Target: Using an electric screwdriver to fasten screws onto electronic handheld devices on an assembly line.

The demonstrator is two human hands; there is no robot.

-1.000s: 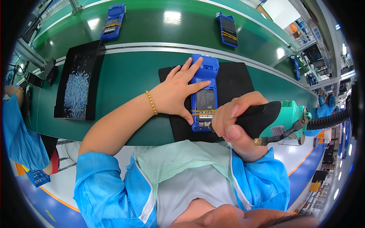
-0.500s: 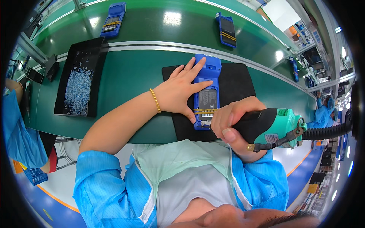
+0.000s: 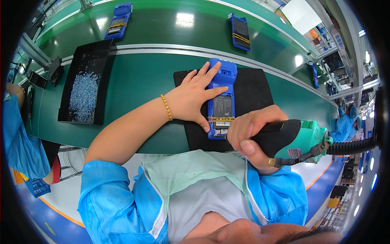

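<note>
A blue handheld terminal (image 3: 226, 75) lies face down on a black mat (image 3: 254, 87), its battery (image 3: 222, 106) showing and yellow rubber bands (image 3: 219, 119) around its lower part. My left hand (image 3: 196, 94) rests with spread fingers along the terminal's left edge, its fingertips touching the casing. In my right hand (image 3: 254, 132) is a green and black electric screwdriver (image 3: 302, 138), held sideways with the fingers wrapped around its black front. Its front end points at the terminal's lower right corner. My fingers hide the tip, so contact cannot be made out.
Left of my arm stands a black tray (image 3: 63, 116) with many small blue and white bits. Beyond a metal rail (image 3: 170, 49), more blue terminals (image 3: 118, 22) lie on a green conveyor (image 3: 162, 26). A black corrugated hose (image 3: 353, 145) runs right from the screwdriver. Another person's blue sleeve (image 3: 22, 138) is at far left.
My right hand and the screwdriver have shifted slightly to the right. The terminals on the conveyor have slid a little to the left. My left hand stays almost in place.
</note>
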